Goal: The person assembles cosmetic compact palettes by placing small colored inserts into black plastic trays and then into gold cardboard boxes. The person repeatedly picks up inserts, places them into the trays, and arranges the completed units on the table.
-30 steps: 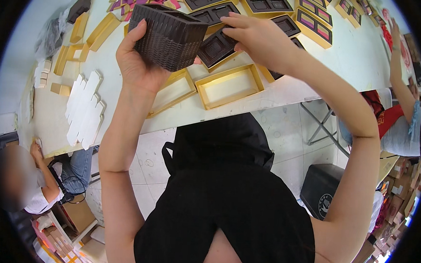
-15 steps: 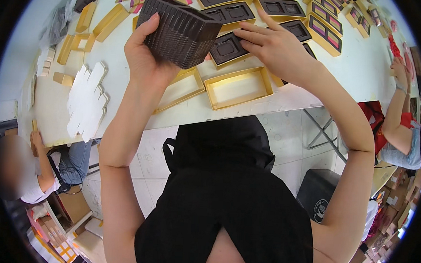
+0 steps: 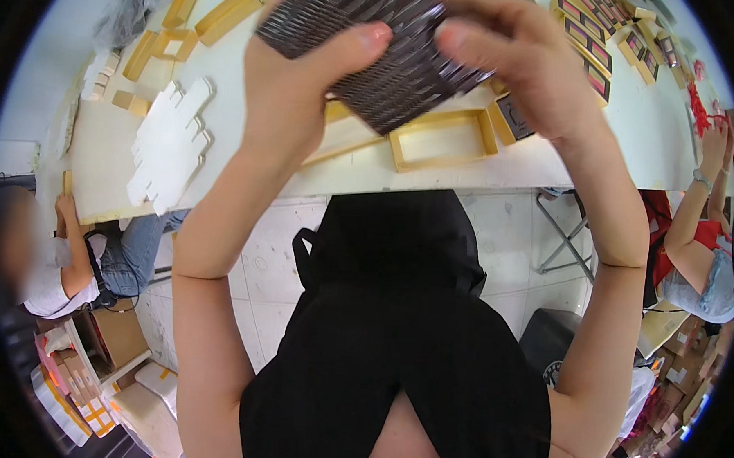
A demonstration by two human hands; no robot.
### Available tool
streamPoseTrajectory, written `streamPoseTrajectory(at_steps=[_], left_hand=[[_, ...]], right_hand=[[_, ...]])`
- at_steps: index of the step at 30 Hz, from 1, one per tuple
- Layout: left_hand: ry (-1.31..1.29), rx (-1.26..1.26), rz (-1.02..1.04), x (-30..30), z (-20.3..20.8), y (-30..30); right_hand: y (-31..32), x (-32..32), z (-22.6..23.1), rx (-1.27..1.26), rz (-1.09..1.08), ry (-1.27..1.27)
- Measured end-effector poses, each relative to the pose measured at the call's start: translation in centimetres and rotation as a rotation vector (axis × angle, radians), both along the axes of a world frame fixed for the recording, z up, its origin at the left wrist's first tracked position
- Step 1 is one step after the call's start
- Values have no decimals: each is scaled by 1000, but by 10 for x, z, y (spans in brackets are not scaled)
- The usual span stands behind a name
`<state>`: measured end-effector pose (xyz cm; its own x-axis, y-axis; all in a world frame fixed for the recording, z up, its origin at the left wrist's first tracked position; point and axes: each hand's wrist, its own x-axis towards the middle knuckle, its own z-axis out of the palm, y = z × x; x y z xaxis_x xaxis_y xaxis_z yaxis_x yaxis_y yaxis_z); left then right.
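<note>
A thick stack of dark brown ribbed plastic trays (image 3: 389, 91) is held up over the near part of the table, tilted. My left hand (image 3: 291, 91) grips its left side, with the thumb laid across the ribbed face. At the stack's right side my right hand (image 3: 542, 69) is closed on the edge, thumb in front and fingers over the top, slightly blurred. Below the stack lies an open gold cardboard box (image 3: 445, 161). Another gold box (image 3: 350, 152) beside it is partly hidden by the stack and my left hand. A gold box with a dark tray (image 3: 511, 119) shows under my right wrist.
White die-cut cards (image 3: 170, 147) lie at the left, with several gold box sleeves (image 3: 229, 17) behind them. Filled boxes (image 3: 588, 46) stand far right. A person (image 3: 75, 257) sits at the left; another person's arm (image 3: 696, 194) reaches in at the right. A folding stool (image 3: 565, 238) stands below.
My right hand has moved from the boxes onto the right side of the tray stack. The stack has turned and shifted right, nearer the camera, with my left hand still on it.
</note>
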<state>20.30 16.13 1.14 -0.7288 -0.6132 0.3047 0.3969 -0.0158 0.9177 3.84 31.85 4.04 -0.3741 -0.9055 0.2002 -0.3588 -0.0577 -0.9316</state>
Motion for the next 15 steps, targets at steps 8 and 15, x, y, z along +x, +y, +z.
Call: streamPoseTrajectory(at_steps=[8,15], left_hand=[[35,884,-323,81,-18,28],[176,970,-372,56,-46,35]], right_hand=[[77,17,3,203,3,1092],[56,42,-40,249,50,1061]])
